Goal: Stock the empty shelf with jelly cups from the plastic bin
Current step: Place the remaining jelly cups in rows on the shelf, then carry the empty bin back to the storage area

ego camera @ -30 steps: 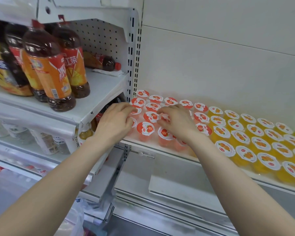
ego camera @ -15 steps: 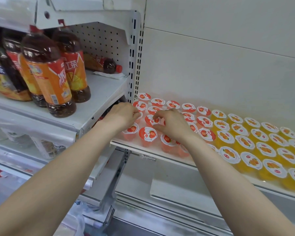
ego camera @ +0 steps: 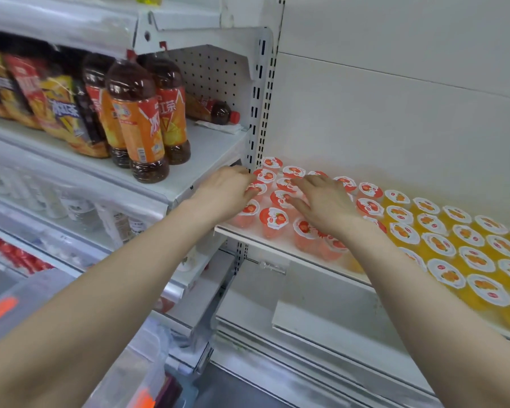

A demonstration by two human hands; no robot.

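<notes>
Red-lidded jelly cups (ego camera: pixel 274 219) fill the left end of the white shelf (ego camera: pixel 280 248) in several rows. Yellow-lidded jelly cups (ego camera: pixel 442 245) cover the shelf from its middle to the right edge of view. My left hand (ego camera: pixel 227 192) lies at the shelf's left end, its fingertips touching the lids of the leftmost red cups. My right hand (ego camera: pixel 324 204) rests flat over the red cups, fingers stretched leftward onto their lids. Both hands hide some cups beneath them. Neither hand holds a cup.
A slotted white upright (ego camera: pixel 259 113) stands just left of the cups. Beyond it, a higher shelf carries tall iced tea bottles (ego camera: pixel 142 125), snack bags (ego camera: pixel 27 89) and a bottle lying flat (ego camera: pixel 218 111). A translucent plastic container (ego camera: pixel 124 375) shows at bottom left.
Both hands have slid further back over the red cups, and their fingers have flattened onto the lids. The left hand's earlier curl has relaxed.
</notes>
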